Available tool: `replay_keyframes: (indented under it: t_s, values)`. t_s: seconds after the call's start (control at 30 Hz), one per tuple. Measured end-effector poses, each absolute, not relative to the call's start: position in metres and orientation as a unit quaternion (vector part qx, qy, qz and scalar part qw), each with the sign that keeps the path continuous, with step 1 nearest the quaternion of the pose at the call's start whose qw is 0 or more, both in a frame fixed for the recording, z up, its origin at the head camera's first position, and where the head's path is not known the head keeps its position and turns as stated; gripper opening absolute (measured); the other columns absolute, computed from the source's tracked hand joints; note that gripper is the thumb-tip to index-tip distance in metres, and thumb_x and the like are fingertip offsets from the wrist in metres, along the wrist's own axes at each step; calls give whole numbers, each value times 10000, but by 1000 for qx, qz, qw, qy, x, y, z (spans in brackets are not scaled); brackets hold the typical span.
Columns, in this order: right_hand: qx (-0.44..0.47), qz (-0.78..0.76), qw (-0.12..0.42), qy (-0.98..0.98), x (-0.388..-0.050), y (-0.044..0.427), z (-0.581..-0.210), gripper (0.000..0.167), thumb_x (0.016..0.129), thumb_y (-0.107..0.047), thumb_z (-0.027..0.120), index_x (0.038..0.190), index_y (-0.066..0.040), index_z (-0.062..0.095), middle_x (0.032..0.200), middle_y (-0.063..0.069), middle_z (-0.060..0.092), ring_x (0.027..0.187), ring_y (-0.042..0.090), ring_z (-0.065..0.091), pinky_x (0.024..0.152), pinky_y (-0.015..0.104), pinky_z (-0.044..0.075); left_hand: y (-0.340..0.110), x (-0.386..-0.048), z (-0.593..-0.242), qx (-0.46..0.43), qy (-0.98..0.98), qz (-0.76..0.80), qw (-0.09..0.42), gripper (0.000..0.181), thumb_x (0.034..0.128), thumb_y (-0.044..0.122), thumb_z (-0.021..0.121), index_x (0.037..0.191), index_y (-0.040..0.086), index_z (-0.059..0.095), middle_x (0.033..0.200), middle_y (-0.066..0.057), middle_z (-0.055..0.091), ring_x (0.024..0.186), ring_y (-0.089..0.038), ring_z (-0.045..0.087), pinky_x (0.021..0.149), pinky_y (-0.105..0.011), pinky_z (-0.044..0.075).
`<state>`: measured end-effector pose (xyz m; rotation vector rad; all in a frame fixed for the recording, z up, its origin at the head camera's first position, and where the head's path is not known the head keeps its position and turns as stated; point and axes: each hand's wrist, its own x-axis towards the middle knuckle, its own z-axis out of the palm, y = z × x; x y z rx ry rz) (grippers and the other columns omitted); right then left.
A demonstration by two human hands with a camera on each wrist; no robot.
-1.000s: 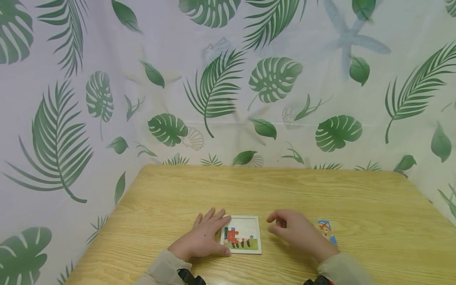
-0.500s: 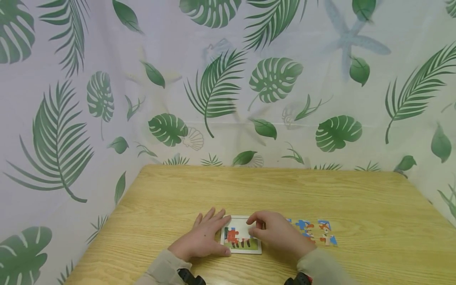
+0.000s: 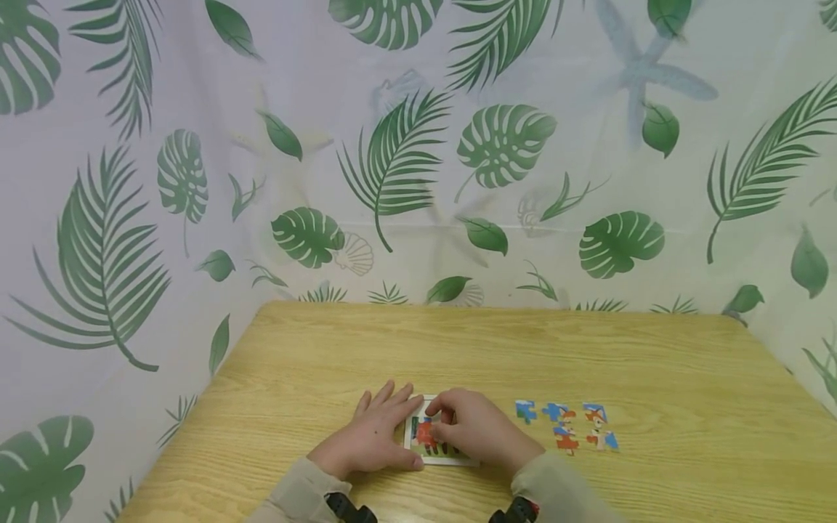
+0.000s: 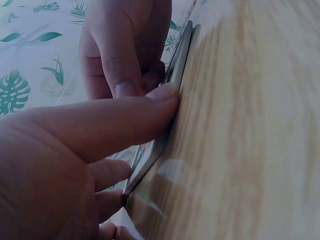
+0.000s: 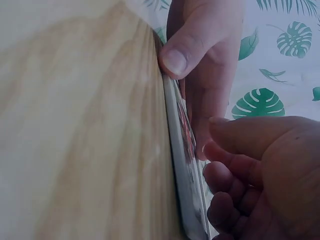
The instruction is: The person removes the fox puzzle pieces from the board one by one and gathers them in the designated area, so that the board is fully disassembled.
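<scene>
Nearest the camera, 2 beige sleeves (image 3: 301,494) are noted, with black wrist-worn devices (image 3: 351,511) on both cuffs. The left hand (image 3: 373,436) is spread, its thumb set at the near edge of a shallow, square, white-rimmed puzzle tray (image 3: 451,463) and its index finger at the far left corner. The tray lies flat on the table between the 2 hands. The right hand (image 3: 477,430) is held over the tray's right part, thumb and index finger bent towards an interlocking red piece (image 3: 423,430); whether that piece is touched or pinched cannot be told. Along the tray's near side, a green strip with dark stripes (image 3: 437,450) is seen. For sound work at this stage, the tray should be kept braced by the left hand, and pressure should be applied straight down, so that neighbouring tabs are not lifted. To the right, loose blue, orange and white puzzle pieces (image 3: 565,440) are laid on the yellow wood-grain table (image 3: 667,378). Beyond, a white leaf-printed sheet (image 3: 523,167) is hung.
</scene>
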<state>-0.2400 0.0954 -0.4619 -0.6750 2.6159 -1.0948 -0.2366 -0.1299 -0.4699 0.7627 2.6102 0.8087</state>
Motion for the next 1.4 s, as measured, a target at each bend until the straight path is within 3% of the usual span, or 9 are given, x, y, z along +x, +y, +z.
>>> replay_keyframes:
  t_s: [0.6, 1.4]
  values:
    - [-232, -324, 62, 915, -238, 88, -464, 209, 931, -272, 730, 1078, -124, 728, 739, -69, 544, 630, 98, 491, 600, 303, 415, -130, -239, -463, 268, 915, 264, 146, 955, 820, 530, 787, 1591, 161, 362, 1669, -78, 206, 1539, -356, 26, 1161, -651, -47]
    - [-225, -306, 68, 922, -234, 86, -470, 170, 900, -281, 753, 1012, -161, 709, 711, -56, 532, 611, 115, 478, 583, 306, 399, -130, -236, -474, 281, 910, 272, 140, 988, 794, 536, 807, 1585, 136, 370, 1663, -119, 216, 1530, -399, 33, 1149, -679, -38]
